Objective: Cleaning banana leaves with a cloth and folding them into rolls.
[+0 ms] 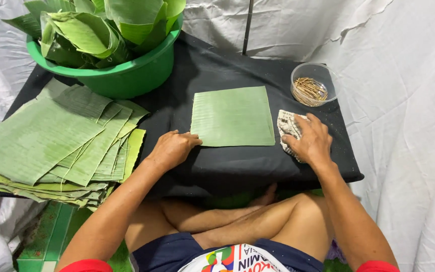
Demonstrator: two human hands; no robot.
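Seen from above, seated cross-legged behind a low table draped in black cloth. At the centre, a squared banana leaf sheet lying flat on the cloth. Left hand at about eight o'clock from the sheet, palm down, fingers loosely curled and slightly apart, fingertips touching the sheet's lower left corner without clamping it. Right hand at about four o'clock from the sheet, just beside its right edge, fingers spread and pressed down on a crumpled patterned rag, resting on it rather than closed around it. At two o'clock from the sheet, near the table's far right corner, a clear plastic bowl holding thin wooden picks. At nine o'clock, a thick fanned stack of cut banana leaf pieces covering the table's left end and overhanging its edge. At eleven o'clock, a green plastic basin filled with rolled, uncut banana leaves, touching the far side of the stack. White sheeting hanging all around.
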